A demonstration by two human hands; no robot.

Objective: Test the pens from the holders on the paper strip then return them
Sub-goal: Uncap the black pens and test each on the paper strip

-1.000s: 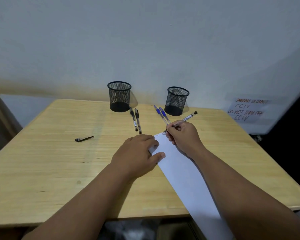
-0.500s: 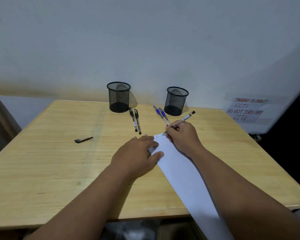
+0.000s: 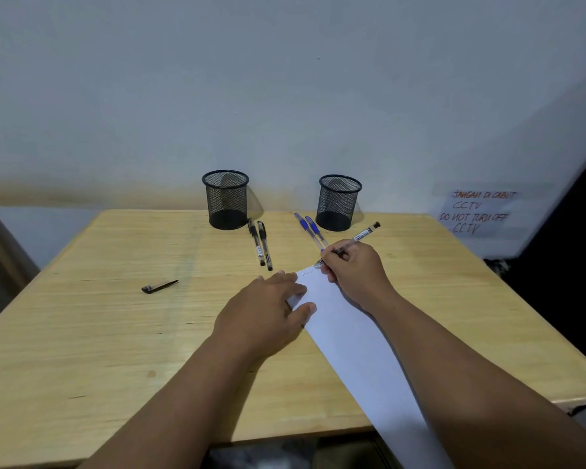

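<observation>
A white paper strip [image 3: 356, 336] runs diagonally from the table's middle to its near right edge. My right hand [image 3: 354, 269] grips a clear black pen [image 3: 362, 236], its tip on the strip's far end, where faint marks show. My left hand [image 3: 268, 311] lies flat, fingers spread, pressing the strip's left edge. Two black mesh holders stand at the back: the left holder [image 3: 225, 199] and the right holder [image 3: 339, 202]; both look empty. Two black pens [image 3: 260, 245] lie side by side before the left holder. Two blue pens [image 3: 310, 231] lie beside the right one.
A black pen cap [image 3: 159, 286] lies alone on the left of the wooden table [image 3: 99, 333]. A handwritten paper notice [image 3: 477, 211] hangs on the wall at the right. The wall runs close behind the holders.
My right hand has shifted the pen tip slightly on the strip's far end, and small marks now show there. My left hand stays pressed on the paper.
</observation>
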